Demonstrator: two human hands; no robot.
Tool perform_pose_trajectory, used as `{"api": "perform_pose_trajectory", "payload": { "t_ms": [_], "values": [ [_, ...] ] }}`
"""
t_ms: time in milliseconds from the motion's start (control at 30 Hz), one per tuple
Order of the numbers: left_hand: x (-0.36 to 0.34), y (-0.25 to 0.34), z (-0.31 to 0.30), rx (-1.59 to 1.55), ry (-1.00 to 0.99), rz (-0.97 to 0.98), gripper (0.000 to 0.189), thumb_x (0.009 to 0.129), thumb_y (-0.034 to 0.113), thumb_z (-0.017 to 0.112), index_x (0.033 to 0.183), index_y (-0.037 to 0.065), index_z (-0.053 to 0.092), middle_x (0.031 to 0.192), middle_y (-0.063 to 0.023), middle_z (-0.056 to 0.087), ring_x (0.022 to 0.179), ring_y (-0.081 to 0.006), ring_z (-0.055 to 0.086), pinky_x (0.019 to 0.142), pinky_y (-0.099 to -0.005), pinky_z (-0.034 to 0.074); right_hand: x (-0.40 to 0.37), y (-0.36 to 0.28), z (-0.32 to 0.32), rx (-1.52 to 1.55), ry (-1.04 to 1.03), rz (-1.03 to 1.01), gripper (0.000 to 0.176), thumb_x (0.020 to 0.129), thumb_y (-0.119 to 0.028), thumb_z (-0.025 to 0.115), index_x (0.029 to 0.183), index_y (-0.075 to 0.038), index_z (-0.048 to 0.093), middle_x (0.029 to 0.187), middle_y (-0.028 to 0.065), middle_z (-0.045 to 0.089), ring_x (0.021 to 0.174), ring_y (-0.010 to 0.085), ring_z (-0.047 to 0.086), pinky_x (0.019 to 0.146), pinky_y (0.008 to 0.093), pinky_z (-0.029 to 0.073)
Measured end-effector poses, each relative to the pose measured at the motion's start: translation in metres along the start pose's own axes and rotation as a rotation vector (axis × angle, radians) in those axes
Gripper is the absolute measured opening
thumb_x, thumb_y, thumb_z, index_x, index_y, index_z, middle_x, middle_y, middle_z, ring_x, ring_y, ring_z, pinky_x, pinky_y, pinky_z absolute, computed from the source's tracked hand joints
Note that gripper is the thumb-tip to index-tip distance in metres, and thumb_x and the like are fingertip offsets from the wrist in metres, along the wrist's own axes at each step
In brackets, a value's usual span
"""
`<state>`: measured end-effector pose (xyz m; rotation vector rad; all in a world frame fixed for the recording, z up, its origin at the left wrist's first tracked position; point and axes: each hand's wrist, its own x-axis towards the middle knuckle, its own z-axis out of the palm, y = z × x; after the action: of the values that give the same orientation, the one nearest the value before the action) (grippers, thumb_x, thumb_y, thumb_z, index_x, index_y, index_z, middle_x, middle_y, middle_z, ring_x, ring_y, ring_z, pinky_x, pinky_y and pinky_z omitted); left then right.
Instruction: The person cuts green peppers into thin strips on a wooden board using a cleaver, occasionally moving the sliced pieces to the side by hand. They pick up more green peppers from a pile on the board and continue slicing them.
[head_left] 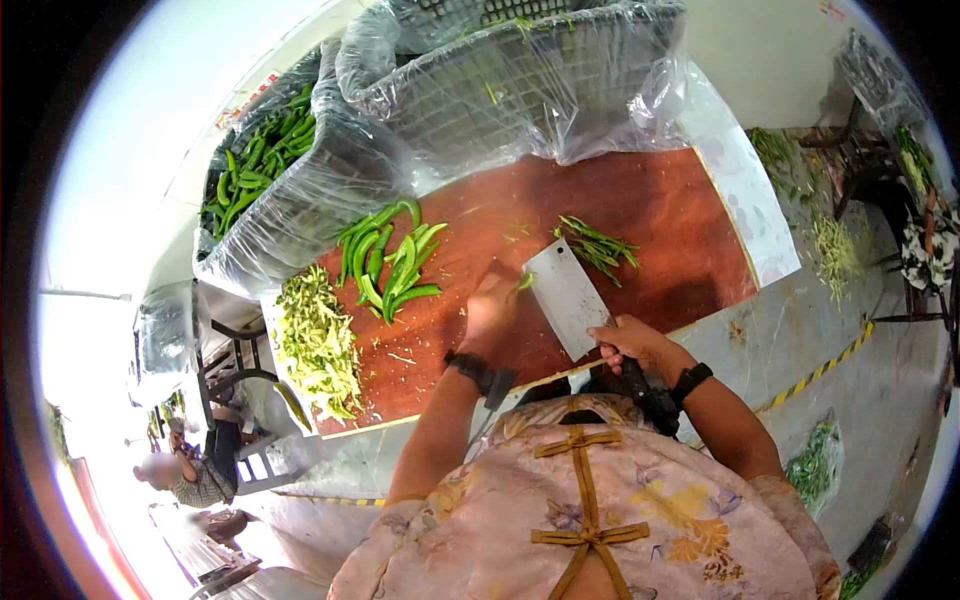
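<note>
My right hand (640, 343) is wrapped round the handle of a cleaver, whose broad blade (566, 300) lies nearly flat over the red-brown board (660, 200). Left of the blade, my left hand (490, 310) is low over the board, its fingers smeared by motion. A small green piece (526, 281) shows between those fingers and the blade's edge; I cannot tell whether they hold it. Whole green chili peppers (395, 262) lie loose to the left. Beyond the cleaver is a small bundle of slender green pieces (600, 247).
Pale green cut pieces (318, 345) are heaped at the board's left end. Plastic-lined baskets stand behind, one filled with green peppers (262, 160), another with a tall lined side (520, 100). A person (200, 470) sits at the far left. Green scraps (832, 250) litter the floor at right.
</note>
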<state>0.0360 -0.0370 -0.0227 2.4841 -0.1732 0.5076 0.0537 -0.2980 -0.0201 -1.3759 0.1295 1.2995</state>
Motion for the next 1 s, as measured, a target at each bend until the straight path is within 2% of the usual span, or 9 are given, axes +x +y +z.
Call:
{"api": "perform_pose_trajectory", "payload": {
  "t_ms": [167, 400, 467, 600, 667, 800, 867, 1000],
  "values": [
    [-0.002, -0.011, 0.003, 0.011, -0.032, 0.008, 0.010, 0.073, 0.003, 0.060, 0.083, 0.005, 0.062, 0.078, -0.0139, 0.058, 0.072, -0.0318, 0.058, 0.061, -0.0370, 0.048, 0.004, -0.006, 0.015, 0.032, 0.010, -0.093, 0.025, 0.086, -0.021, 0.058, 0.075, -0.005, 0.044, 0.054, 0.0007, 0.043, 0.041, 0.0091, 0.039, 0.039, 0.0293, 0.039],
    [-0.002, -0.014, 0.005, -0.074, 0.026, 0.014, 0.006, 0.073, 0.006, 0.061, 0.079, 0.004, 0.060, 0.076, -0.0135, 0.057, 0.069, -0.0313, 0.057, 0.059, -0.0361, 0.047, -0.005, 0.004, 0.027, 0.034, 0.050, -0.074, 0.025, 0.086, -0.021, 0.059, 0.074, -0.005, 0.043, 0.053, 0.0010, 0.043, 0.040, 0.0092, 0.039, 0.039, 0.0292, 0.039],
    [-0.002, -0.012, 0.003, -0.059, -0.034, -0.101, 0.004, 0.074, 0.008, 0.060, 0.076, 0.004, 0.059, 0.075, -0.0138, 0.056, 0.066, -0.0307, 0.056, 0.058, -0.0362, 0.047, 0.005, 0.011, 0.032, -0.025, 0.116, -0.135, 0.024, 0.086, -0.020, 0.058, 0.074, -0.004, 0.044, 0.052, 0.0010, 0.043, 0.039, 0.0093, 0.039, 0.038, 0.0291, 0.039],
    [0.004, -0.019, 0.000, -0.082, -0.011, 0.005, 0.009, 0.074, 0.011, 0.061, 0.078, 0.004, 0.057, 0.076, -0.0143, 0.055, 0.066, -0.0299, 0.055, 0.059, -0.0372, 0.046, 0.027, 0.019, 0.036, -0.098, 0.123, -0.139, 0.023, 0.085, -0.019, 0.058, 0.074, -0.003, 0.046, 0.052, 0.0016, 0.044, 0.039, 0.0096, 0.040, 0.037, 0.0292, 0.038],
    [0.007, -0.013, -0.004, -0.097, -0.064, -0.014, 0.013, 0.074, 0.013, 0.062, 0.083, 0.005, 0.057, 0.077, -0.0150, 0.055, 0.070, -0.0302, 0.056, 0.060, -0.0382, 0.046, 0.028, 0.021, 0.038, -0.198, 0.200, -0.180, 0.041, 0.081, -0.033, 0.056, 0.057, 0.000, 0.056, 0.050, 0.0099, 0.054, 0.042, 0.0196, 0.052, 0.045, 0.0362, 0.042],
    [0.006, -0.024, 0.003, -0.049, -0.066, 0.054, 0.016, 0.075, 0.016, 0.062, 0.084, 0.004, 0.055, 0.078, -0.0151, 0.055, 0.072, -0.0309, 0.055, 0.061, -0.0389, 0.045, 0.030, 0.022, 0.042, -0.375, 0.269, -0.206, 0.045, 0.082, -0.036, 0.055, 0.057, 0.002, 0.057, 0.051, 0.0120, 0.056, 0.045, 0.0219, 0.055, 0.049, 0.0372, 0.045],
    [0.006, -0.025, 0.002, -0.046, -0.111, -0.007, 0.015, 0.077, 0.017, 0.060, 0.083, 0.004, 0.055, 0.078, -0.0159, 0.055, 0.070, -0.0319, 0.055, 0.061, -0.0402, 0.045, 0.028, 0.016, 0.047, -0.301, 0.273, -0.187, 0.024, 0.086, -0.019, 0.056, 0.072, 0.000, 0.050, 0.053, 0.0031, 0.046, 0.039, 0.0110, 0.042, 0.035, 0.0282, 0.037],
    [0.004, -0.024, 0.004, -0.073, -0.076, -0.053, 0.016, 0.079, 0.018, 0.058, 0.082, 0.003, 0.054, 0.077, -0.0179, 0.055, 0.068, -0.0333, 0.055, 0.061, -0.0419, 0.044, 0.045, 0.024, 0.046, -0.359, 0.284, -0.193, 0.024, 0.086, -0.018, 0.054, 0.072, 0.001, 0.050, 0.053, 0.0033, 0.047, 0.039, 0.0112, 0.043, 0.034, 0.0278, 0.037]
  ]
}}
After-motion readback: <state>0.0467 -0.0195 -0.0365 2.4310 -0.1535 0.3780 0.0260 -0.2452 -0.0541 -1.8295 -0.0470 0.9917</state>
